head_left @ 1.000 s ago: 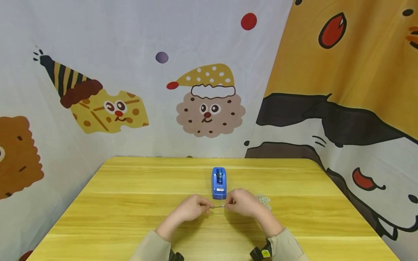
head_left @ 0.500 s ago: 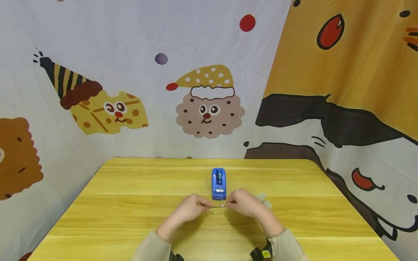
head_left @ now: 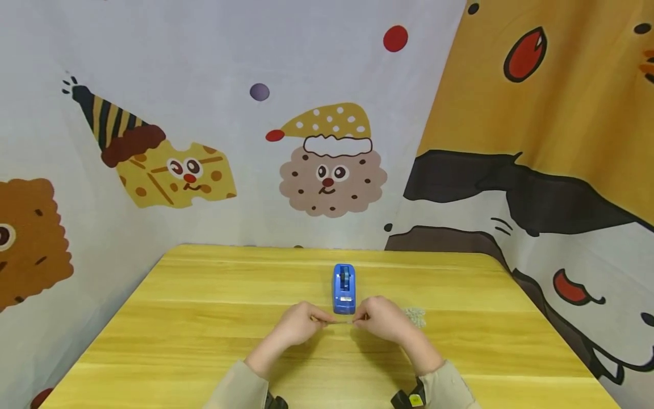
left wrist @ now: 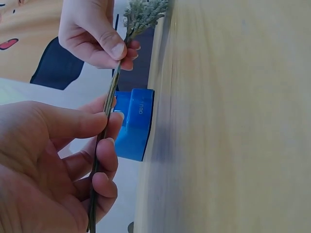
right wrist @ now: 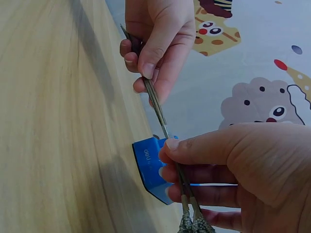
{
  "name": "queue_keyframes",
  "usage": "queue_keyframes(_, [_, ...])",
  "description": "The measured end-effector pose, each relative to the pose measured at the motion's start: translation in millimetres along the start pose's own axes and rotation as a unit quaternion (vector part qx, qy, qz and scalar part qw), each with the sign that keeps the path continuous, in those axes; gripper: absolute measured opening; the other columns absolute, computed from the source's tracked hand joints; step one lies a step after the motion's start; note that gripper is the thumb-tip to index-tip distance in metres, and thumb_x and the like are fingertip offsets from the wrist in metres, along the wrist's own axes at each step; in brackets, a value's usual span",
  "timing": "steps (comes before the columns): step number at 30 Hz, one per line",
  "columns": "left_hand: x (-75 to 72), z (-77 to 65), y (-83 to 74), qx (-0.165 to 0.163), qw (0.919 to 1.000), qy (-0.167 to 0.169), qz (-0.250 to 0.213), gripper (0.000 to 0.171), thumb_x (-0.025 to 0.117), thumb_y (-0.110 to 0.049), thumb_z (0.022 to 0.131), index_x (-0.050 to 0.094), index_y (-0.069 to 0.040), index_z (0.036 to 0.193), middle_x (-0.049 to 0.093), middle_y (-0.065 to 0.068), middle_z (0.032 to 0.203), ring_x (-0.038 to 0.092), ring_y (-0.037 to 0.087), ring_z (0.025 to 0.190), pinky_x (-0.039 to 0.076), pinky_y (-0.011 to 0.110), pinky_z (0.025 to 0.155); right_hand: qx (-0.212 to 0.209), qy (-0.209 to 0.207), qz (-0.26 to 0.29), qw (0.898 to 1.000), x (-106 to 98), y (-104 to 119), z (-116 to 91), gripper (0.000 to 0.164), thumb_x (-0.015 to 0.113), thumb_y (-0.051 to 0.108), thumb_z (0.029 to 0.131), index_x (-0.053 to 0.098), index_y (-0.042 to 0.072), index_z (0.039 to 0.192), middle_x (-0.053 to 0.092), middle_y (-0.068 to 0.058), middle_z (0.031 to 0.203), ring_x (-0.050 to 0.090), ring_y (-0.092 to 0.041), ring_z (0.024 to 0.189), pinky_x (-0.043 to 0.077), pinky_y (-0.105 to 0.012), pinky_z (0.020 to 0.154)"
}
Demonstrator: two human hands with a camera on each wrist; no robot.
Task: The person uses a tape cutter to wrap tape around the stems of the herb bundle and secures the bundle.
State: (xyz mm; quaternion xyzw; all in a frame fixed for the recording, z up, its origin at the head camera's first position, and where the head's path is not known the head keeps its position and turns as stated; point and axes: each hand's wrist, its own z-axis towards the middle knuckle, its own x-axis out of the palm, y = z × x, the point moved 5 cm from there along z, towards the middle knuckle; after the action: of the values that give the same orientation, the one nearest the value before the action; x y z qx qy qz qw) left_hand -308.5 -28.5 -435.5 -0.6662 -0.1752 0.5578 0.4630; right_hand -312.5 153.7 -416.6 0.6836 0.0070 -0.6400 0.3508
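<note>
Both hands hold a thin bunch of dried flowers between them, lying roughly crosswise above the table. My left hand grips the brown stems, thumb against curled fingers, with the stem ends running back along its palm. Closer to the flower heads, my right hand pinches the bunch between thumb and fingers. The pale grey-green flower heads stick out past the right hand. Just ahead of the right thumb, a shiny pale band shows on the stems.
A blue tape dispenser stands on the wooden table just beyond both hands. Behind the table's far edge hangs a curtain printed with cartoon food.
The left fingertips have come slightly closer to the right hand, leaving a shorter stretch of stem showing. The flower heads have turned a little. The head view has shifted slightly.
</note>
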Motion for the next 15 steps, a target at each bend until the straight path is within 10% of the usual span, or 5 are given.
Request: queue_keyframes(15, [2.8,0.9,5.0,-0.006,0.9996,0.025,-0.013,0.02,0.063,-0.008,0.091,0.077,-0.016,0.103,0.071,0.005,0.106,0.034,0.006,0.04,0.033,0.02,0.039,-0.009,-0.005,-0.022,1.0,2.2,-4.2,4.1,0.01,0.076,0.012,0.082,0.07,0.017,0.075,0.061,0.013,0.071,0.051,-0.005,0.061,0.047,-0.024,0.058])
